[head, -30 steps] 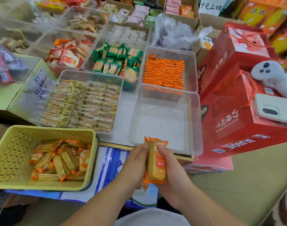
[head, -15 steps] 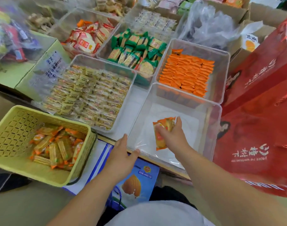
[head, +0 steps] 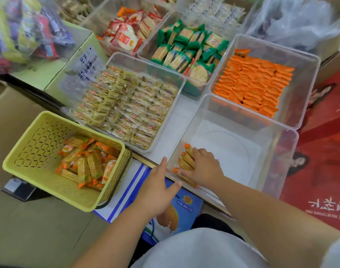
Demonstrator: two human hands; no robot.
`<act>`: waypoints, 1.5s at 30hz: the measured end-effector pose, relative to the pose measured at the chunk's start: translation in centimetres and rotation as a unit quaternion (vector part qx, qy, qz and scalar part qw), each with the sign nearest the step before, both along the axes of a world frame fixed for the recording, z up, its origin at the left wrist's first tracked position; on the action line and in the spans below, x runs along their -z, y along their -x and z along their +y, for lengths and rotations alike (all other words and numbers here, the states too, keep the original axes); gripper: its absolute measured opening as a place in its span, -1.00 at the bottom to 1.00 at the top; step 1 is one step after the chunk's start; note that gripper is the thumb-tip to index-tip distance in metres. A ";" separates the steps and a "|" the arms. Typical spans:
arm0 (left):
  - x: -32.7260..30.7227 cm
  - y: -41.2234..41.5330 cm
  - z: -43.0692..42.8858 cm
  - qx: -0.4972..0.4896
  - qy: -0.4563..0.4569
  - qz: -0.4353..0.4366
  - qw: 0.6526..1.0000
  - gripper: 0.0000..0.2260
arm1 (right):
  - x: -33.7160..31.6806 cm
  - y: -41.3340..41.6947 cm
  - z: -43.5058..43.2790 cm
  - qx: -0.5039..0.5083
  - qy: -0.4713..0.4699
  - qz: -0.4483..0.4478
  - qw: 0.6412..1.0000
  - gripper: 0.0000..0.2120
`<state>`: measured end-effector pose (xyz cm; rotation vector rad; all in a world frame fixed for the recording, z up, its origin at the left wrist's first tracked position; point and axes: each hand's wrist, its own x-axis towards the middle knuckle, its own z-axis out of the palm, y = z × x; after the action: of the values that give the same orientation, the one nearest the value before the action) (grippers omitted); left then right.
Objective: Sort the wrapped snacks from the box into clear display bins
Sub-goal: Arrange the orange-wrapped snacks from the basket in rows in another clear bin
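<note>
Blue carton [head: 186, 207] nearest, beneath the left hand [head: 157, 187], held flat and wide with fingers straight, just outside the near left corner of a clear bin [head: 281, 155]. Inside that corner, orange-wrapped snacks [head: 187, 160] stacked on edge, gripped between thumb and curled fingers of the right hand [head: 203, 169]. Off to the left, loose matching packs [head: 88, 165] in a yellow basket [head: 18, 161]. Beyond, bins of pale yellow packets [head: 130, 105] and orange packs [head: 256, 86]; farther back, green packs [head: 190, 49] and red-and-white packs [head: 126, 33].
</note>
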<state>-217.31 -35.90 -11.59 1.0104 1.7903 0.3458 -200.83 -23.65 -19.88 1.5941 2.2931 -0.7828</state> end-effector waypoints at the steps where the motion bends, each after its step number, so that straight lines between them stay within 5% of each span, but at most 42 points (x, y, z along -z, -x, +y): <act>1: 0.0 0.0 0.1 -0.001 0.002 -0.001 1.000 -0.20 | 0.0 -0.6 0.1 -0.018 -0.003 0.001 1.000 -0.02; 5: -0.2 0.1 0.1 0.003 0.008 -0.001 1.000 -0.18 | 0.2 -2.6 0.3 -0.028 0.048 0.016 0.998 -0.14; 11: -0.5 -0.1 0.3 0.013 0.024 -0.002 1.000 -0.14 | -0.3 -2.2 1.2 -0.028 0.134 0.005 0.991 0.07; 21: -0.5 0.2 0.0 -0.025 0.016 -0.029 0.999 -0.13 | -1.5 -1.7 0.5 -0.079 0.093 -0.048 0.991 0.06; 26: -2.3 3.0 -1.6 -0.031 -0.075 -0.025 0.996 -0.28 | -5.4 -0.5 -1.0 -0.116 -0.087 -0.128 0.981 -0.26; 30: -5.2 7.2 -3.2 -0.086 -0.204 -0.013 0.975 -0.59 | -9.7 2.4 -3.1 -0.092 -0.229 -0.004 0.969 -0.53; 35: -5.1 16.1 -4.4 -0.138 -0.258 0.125 0.948 -0.77 | -12.8 10.0 -7.4 -0.134 -0.270 0.109 0.947 -0.54; 39: -2.9 23.2 -4.5 0.009 -0.095 0.284 0.954 -0.41 | -12.8 16.0 -10.7 -0.192 -0.154 0.111 0.963 -0.36; 45: -0.5 27.5 -2.0 0.084 0.082 0.236 0.965 0.01 | -10.6 19.6 -13.1 -0.246 -0.078 -0.020 0.966 -0.30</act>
<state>-244.77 -37.91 -11.11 1.1834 2.0940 -0.1633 -220.45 -36.76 -9.33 0.9989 2.6087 -0.4497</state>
